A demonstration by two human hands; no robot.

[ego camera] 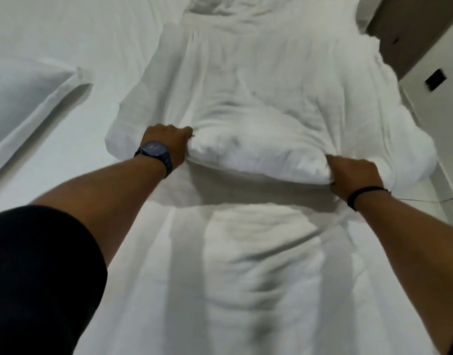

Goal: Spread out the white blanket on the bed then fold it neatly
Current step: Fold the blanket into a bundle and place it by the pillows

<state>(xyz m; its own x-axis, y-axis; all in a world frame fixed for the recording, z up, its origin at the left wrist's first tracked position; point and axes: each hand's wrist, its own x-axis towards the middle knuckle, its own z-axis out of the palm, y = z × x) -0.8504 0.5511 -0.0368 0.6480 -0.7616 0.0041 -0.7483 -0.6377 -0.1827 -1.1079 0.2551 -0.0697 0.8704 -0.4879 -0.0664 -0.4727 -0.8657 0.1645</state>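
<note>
The white blanket (258, 80) lies as a long folded strip down the middle of the bed (74, 29), running away from me. A thick folded edge of it is raised between my hands. My left hand (166, 142), with a dark watch on the wrist, is shut on the left end of that fold. My right hand (353, 175), with a black band on the wrist, is shut on the right end. The fold hovers just above the part of the blanket nearer to me. The image is slightly blurred.
A white pillow (23, 98) lies at the left on the bed sheet. The bed's right edge runs along a wall with a dark socket (436, 79), and a strip of floor shows there. A crumpled white heap (215, 3) sits at the far end.
</note>
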